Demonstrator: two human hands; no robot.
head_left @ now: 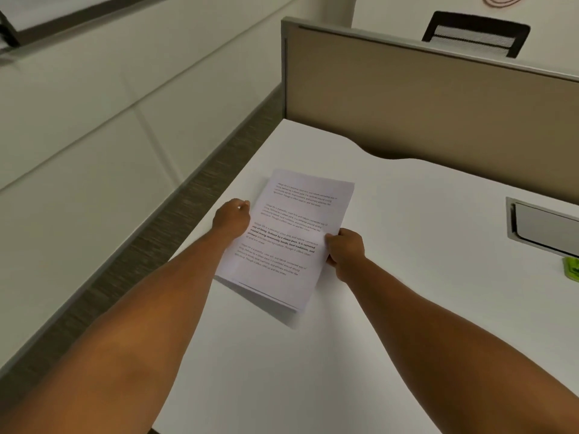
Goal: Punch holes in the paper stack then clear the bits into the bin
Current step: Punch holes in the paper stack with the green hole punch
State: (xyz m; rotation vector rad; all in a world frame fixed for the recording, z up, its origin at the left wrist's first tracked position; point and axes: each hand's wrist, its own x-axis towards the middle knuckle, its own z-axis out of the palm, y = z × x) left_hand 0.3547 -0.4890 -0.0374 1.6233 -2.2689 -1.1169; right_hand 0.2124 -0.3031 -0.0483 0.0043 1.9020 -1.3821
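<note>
Both hands, left (232, 217) and right (344, 249), clamped on paper stack (286, 236), fingers hidden beneath, print blurred.

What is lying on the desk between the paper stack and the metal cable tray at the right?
Nothing: the head view shows only bare white desk between the paper stack and the metal cable tray.

My paper stack (291, 233) was a thin sheaf of white printed sheets, text paragraphs facing up, one in bold. It sat skewed near the white desk's (391, 245) left edge, its near end lifted, sheets slightly fanned there.
</note>
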